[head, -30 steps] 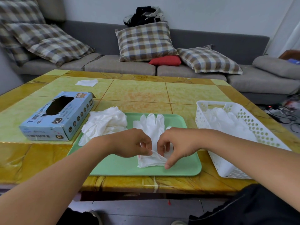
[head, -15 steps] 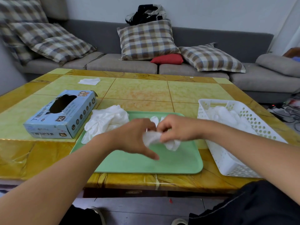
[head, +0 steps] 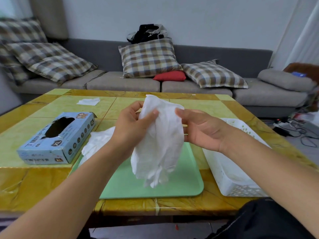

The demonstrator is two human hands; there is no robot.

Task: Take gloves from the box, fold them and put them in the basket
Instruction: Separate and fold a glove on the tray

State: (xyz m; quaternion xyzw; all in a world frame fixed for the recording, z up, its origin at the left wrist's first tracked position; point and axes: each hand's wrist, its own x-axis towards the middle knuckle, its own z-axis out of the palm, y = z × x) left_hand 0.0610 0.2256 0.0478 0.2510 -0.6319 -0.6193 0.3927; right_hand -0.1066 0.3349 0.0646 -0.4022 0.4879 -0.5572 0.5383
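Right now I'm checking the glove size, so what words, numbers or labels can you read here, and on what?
"XL": on the glove box, in dark badges on its top, its front side and near its far corner.
Blue Chinese characters along the glove box's top and front: too blurred to read.
Row of small round icons on the glove box: too small to read.
Cartoon picture at the box's far end: no readable text.
No readable writing elsewhere.

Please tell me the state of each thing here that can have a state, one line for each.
White thin glove: lifted, hanging unfolded.
Left hand: pinching glove.
Right hand: holding glove's edge.
Blue cardboard glove box: torn open.
White perforated plastic basket: holds gloves.
Green plastic tray: bears glove pile.
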